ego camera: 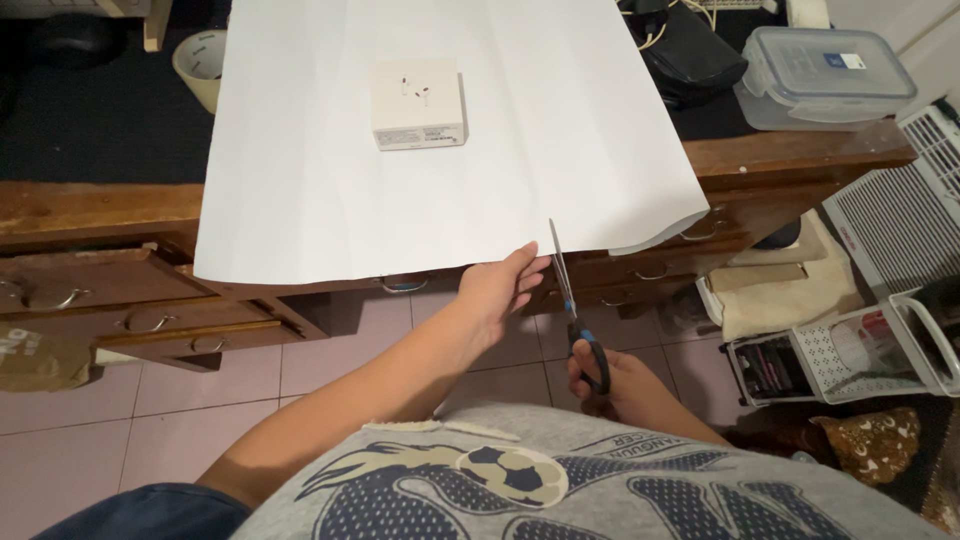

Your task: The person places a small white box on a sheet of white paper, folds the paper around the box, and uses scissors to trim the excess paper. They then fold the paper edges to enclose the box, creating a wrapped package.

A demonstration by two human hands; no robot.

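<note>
A large white sheet of paper (420, 190) lies over a wooden desk (90, 205) and hangs past its front edge. A small white box (417, 103) rests on the sheet near the middle. My left hand (500, 285) pinches the sheet's near edge from below. Just to its right, my right hand (610, 385) grips scissors (572, 300) with black and blue handles. Their blades point up and meet the paper's edge.
Wooden drawers (150, 315) stand partly pulled out under the desk. A clear plastic lidded container (825, 75) and a black bag (690, 50) sit at the back right. A white basket (850, 355) and folded cloth lie on the tiled floor at right.
</note>
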